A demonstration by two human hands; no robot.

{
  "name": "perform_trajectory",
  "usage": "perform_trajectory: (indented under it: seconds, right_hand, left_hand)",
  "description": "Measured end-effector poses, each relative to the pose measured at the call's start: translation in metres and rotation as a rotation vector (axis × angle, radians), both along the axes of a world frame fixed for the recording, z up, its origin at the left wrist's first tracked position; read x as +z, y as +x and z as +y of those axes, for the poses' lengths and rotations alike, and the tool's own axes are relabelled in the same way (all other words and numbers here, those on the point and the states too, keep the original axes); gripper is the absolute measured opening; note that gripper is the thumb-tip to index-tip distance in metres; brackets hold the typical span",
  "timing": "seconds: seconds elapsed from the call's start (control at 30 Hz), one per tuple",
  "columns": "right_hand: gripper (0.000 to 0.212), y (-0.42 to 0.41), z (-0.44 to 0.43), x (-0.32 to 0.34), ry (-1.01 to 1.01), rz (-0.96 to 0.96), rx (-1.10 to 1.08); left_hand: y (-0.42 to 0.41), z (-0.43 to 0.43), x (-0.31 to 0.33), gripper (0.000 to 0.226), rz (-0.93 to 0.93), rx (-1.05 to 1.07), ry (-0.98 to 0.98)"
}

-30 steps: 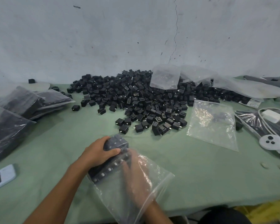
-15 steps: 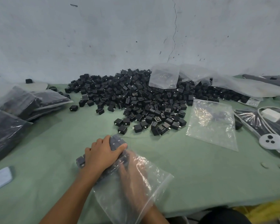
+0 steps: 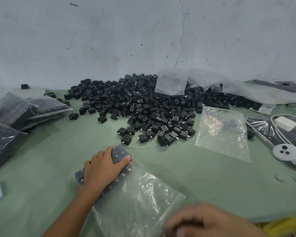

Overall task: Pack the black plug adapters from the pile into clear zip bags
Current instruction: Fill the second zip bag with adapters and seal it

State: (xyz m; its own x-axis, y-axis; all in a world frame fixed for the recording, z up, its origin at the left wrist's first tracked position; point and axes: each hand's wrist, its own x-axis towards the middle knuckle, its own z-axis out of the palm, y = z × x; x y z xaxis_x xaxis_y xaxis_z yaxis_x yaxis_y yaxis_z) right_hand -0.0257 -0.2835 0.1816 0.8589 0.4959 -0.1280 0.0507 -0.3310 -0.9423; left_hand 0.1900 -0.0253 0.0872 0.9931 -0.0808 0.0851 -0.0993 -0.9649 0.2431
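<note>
I am seating a block of black plug adapters (image 3: 119,152) in the far end of the clear zip bag (image 3: 140,199) on the table (image 3: 212,178). My left hand (image 3: 103,166) is grasping the block through the film, fingers curled over its far edge and thumb along its side, while the loose pile (image 3: 143,106) is lying well beyond, against the wall. My right hand (image 3: 203,221) is sitting at the bag's near end, too blurred to tell whether it is pinching the film; I am judging the next move to be closing the zip, which is calling for the mouth held flat and the block kept square
</note>
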Motion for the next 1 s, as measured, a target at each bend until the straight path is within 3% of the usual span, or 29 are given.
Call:
perform_trajectory:
  seconds: [0.1,0.2,0.3,0.37,0.53,0.63,0.8,1.0]
  right_hand:
    - [0.017,0.050,-0.018,-0.010,-0.094,-0.194,-0.379]
    - [0.026,0.125,-0.011,-0.019,-0.493,-0.367,-0.618]
    - [0.040,0.179,-0.003,-0.052,-0.720,-0.345,-0.622]
    - [0.039,0.192,0.004,-0.072,-0.829,-0.356,-0.605]
    - [0.029,0.191,0.013,-0.084,-0.893,-0.448,-0.685]
    - [0.024,0.181,0.009,-0.080,-0.715,-0.463,-0.743]
    - [0.023,0.148,-0.003,-0.050,0.040,-0.195,-0.779]
    - [0.018,0.046,-0.027,-0.039,0.430,-0.019,-0.786]
  left_hand:
    - [0.001,0.000,-0.002,0.096,-0.007,0.001,-0.006]
    - [0.003,0.001,-0.003,0.102,-0.009,0.005,-0.009]
    - [0.003,0.001,-0.004,0.103,-0.010,0.006,-0.004]
    - [0.003,0.002,-0.005,0.102,-0.014,0.009,-0.015]
    - [0.001,0.002,-0.003,0.096,-0.021,0.003,-0.014]
    - [0.000,0.001,-0.002,0.096,-0.025,0.007,-0.014]
    - [-0.001,0.001,-0.001,0.096,-0.020,0.006,-0.007]
    - [-0.003,0.001,0.001,0.098,-0.005,0.006,-0.002]
